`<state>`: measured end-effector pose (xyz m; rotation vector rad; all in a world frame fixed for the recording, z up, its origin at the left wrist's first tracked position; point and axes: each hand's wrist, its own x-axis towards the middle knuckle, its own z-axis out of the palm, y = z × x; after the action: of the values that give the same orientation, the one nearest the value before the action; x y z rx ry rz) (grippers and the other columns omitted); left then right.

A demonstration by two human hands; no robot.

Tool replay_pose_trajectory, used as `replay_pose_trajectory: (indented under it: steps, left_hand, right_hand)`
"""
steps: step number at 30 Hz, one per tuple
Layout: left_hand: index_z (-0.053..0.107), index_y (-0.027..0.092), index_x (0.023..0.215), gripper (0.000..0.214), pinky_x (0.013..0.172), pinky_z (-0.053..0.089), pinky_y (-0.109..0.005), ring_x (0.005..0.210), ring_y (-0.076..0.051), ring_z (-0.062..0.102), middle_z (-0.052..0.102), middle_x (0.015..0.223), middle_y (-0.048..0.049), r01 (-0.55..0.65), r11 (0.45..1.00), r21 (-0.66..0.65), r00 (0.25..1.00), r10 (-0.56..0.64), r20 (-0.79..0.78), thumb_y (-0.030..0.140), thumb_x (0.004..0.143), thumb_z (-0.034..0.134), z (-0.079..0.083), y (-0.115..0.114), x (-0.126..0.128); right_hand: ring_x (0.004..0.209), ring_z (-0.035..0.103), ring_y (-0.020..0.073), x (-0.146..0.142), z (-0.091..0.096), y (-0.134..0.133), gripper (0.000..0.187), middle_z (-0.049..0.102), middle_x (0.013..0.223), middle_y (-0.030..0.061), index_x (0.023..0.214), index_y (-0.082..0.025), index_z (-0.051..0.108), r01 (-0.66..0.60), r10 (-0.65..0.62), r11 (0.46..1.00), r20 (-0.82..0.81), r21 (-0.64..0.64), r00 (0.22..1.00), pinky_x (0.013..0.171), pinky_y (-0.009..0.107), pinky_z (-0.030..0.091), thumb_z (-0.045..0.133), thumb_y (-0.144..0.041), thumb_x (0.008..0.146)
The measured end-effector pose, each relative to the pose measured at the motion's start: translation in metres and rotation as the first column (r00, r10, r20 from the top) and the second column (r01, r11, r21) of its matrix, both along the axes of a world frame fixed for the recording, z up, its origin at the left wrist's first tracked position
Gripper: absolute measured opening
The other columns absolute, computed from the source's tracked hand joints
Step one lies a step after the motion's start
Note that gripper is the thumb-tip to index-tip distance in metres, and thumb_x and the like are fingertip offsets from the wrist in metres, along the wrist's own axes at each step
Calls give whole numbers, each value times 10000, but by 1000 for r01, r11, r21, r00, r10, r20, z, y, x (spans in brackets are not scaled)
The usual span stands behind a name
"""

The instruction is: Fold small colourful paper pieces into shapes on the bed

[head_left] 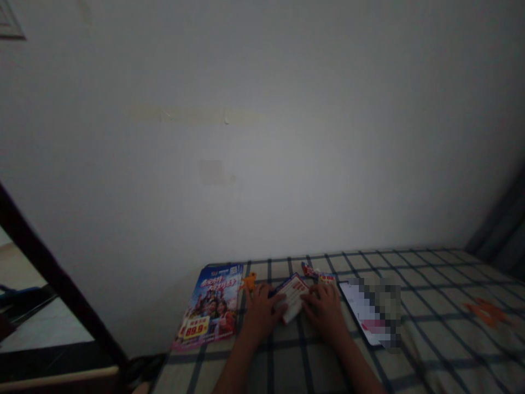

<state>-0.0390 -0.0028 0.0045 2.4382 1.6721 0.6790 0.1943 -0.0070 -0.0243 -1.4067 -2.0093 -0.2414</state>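
Head view: two bare hands are close together over a cream cloth with dark checks (295,364). Between them is a small, folded, pointy piece of shiny paper (293,298), mostly white with red print and a blue edge. The left hand (260,303) touches its left side, with the thumb out toward the middle. The right hand (326,307) touches its right side with bent fingers. Both hands are palm down with the fingers curled a little. The room is dim and the fingers are blurry, so I cannot tell if they pinch the paper or just press on it.

Left of the left hand lies a big, bright paper flyer (213,306), blue on top and pink below, with people and a yellow price box on it. A small orange shape (248,281) shows just past the left hand's fingers. Just past the right hand is a small, bent bit of red, blue and yellow paper (318,272). Right of that hand lies a flat phone with a bright screen (363,312), partly blurred out. Farther right, a flat orange patch (486,312) shows on the cloth. Ahead of both hands stands a plain pale wall (262,175).
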Motion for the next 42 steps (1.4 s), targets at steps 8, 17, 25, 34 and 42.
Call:
replay_pose_trajectory:
  steps: [8, 17, 25, 34, 42]
  left_hand:
    - [729, 393, 1126, 270, 1136, 119, -702, 1171, -295, 497, 627, 1096, -45, 12, 999, 42, 1000, -12, -8, 484, 921, 579, 2, -3, 4]
    - [761, 354, 1034, 210, 1153, 177, -644, 1117, -265, 530, 654, 1044, -30, 79, 996, 30, 995, -80, 56, 423, 917, 600, -2, -4, 9]
    - [743, 365, 1078, 221, 1166, 110, -671, 1310, -310, 444, 672, 1234, -10, 63, 998, 12, 993, -64, 100, 334, 906, 608, -5, -3, 7]
    - [726, 341, 1095, 239, 1164, 110, -671, 1277, -290, 494, 705, 1196, -10, 16, 1000, -8, 992, -15, 128, 269, 915, 587, 2, -2, 6]
    - [731, 339, 1067, 236, 1133, 92, -718, 1312, -310, 455, 657, 1297, -17, -114, 993, -18, 992, 114, 47, 233, 891, 614, -3, 5, 0]
  right_hand:
    - [1098, 560, 312, -4, 2, -4, 293, 653, 1092, 65, 1122, -392, 688, 58, -57, 998, 21, -25, 998, 1111, 673, 229, 660, -435, 833]
    - [1088, 588, 273, -1, -3, 2, 389, 667, 1123, 34, 1198, -406, 646, 64, -62, 997, 54, -44, 997, 1136, 683, 185, 587, -211, 866]
    - [1149, 577, 291, -2, -3, -1, 324, 650, 1205, 37, 1181, -401, 653, 29, -28, 998, 16, -54, 999, 1132, 740, 123, 603, -333, 868]
    - [1217, 529, 325, -2, -5, -1, 420, 619, 1315, 33, 1242, -412, 607, 45, -41, 994, 40, -99, 998, 1100, 774, 127, 587, -271, 847]
    - [1206, 536, 306, -1, -4, 0, 426, 621, 1314, 23, 1239, -414, 611, 31, -26, 996, 69, -79, 997, 1130, 744, 91, 592, -268, 839]
